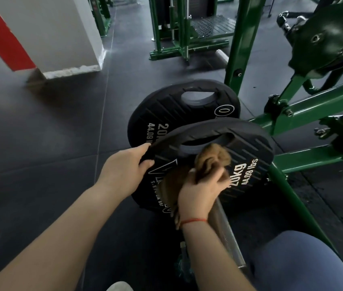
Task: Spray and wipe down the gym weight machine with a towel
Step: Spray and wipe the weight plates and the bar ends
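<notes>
While my left hand (124,164) is gripping the plate (239,164) rim to steady it, my right hand (200,190) is clutching the bunched towel (212,158), wiping its face.

Near weight plate (248,162) on the bar (227,232), second plate (166,110) just behind it, machine frame (313,110) to their right, pillar (61,34) far left.

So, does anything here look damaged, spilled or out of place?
Only the white pillar at the upper left: its bottom edge is chipped and rough. The near weight plate, gripped at the rim by the left hand, with the towel held on it by the right hand, looks intact.
</notes>
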{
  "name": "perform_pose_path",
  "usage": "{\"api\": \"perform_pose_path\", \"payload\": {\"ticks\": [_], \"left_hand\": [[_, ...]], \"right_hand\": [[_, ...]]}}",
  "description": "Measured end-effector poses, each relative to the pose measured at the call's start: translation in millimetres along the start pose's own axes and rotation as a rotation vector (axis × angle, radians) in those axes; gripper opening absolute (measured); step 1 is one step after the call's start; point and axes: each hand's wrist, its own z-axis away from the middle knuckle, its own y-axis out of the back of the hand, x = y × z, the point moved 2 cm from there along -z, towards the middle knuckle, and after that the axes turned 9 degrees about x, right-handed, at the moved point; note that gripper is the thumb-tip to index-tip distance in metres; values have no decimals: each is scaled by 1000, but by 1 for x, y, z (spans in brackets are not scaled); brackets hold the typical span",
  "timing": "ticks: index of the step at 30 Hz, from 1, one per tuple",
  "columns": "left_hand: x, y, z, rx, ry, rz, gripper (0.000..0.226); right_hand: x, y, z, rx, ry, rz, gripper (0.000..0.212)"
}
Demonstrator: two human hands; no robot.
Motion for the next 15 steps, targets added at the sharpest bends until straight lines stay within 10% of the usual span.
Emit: {"api": "perform_pose_path", "payload": {"ticks": [4, 10, 15], "left_hand": [[1, 2, -3, -6, -17, -9, 50], [3, 4, -4, -9, -35, -36, 50], [3, 7, -6, -4, -54, -50, 51]], "right_hand": [[1, 12, 14, -216, -3, 113, 57], [-18, 37, -33, 43, 304, 180, 50], [-18, 29, -48, -66, 518, 458, 65]]}}
